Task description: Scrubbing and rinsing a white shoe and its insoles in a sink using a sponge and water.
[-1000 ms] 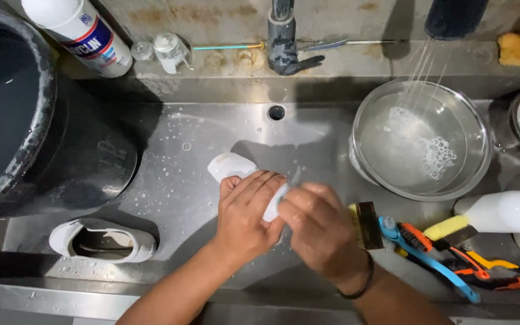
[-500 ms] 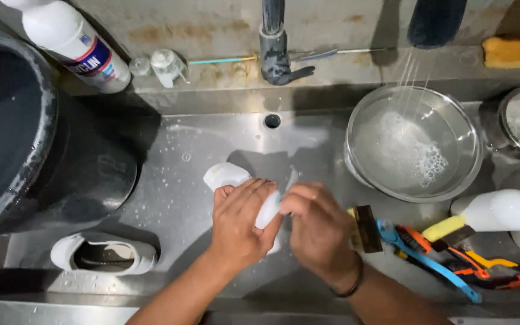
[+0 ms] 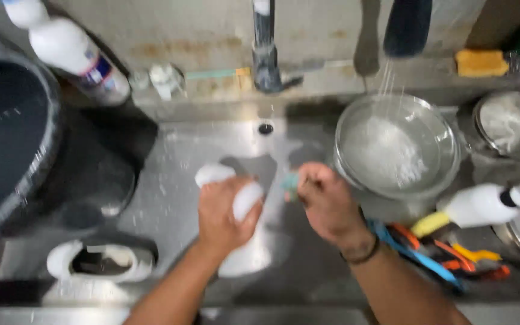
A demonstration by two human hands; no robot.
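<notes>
Two hands work over the middle of a wet steel sink (image 3: 170,198), and the thing in hand is a white shoe (image 3: 236,204): its toe and upper show above the left hand (image 3: 224,216), which is clamped over it from above, fingers curled round the far side, pressing it toward the sink floor. The right hand (image 3: 326,201) sits just beside the shoe, closed into a fist on a small teal-handled brush (image 3: 290,182), wrist bent and knuckles up; motion blur hides whether the bristles are touching the shoe. Both forearms enter from the lower edge, the right one wearing a dark wrist band (image 3: 362,253). As a judgement, the scrubbing goes best with the left hand keeping the shoe pinned and turned so the soiled face meets the brush, and the right working short strokes without slipping off the wet surface. Outward: a second white shoe (image 3: 100,265) lies at the near left, well apart; a dark bucket (image 3: 7,138) stands far left with a white bottle (image 3: 76,57) behind it; a tap (image 3: 264,54) rises behind the drain; a steel bowl (image 3: 395,147) at the right takes falling water; coloured hand tools (image 3: 446,253) and a white spray bottle (image 3: 489,201) lie near the right forearm
</notes>
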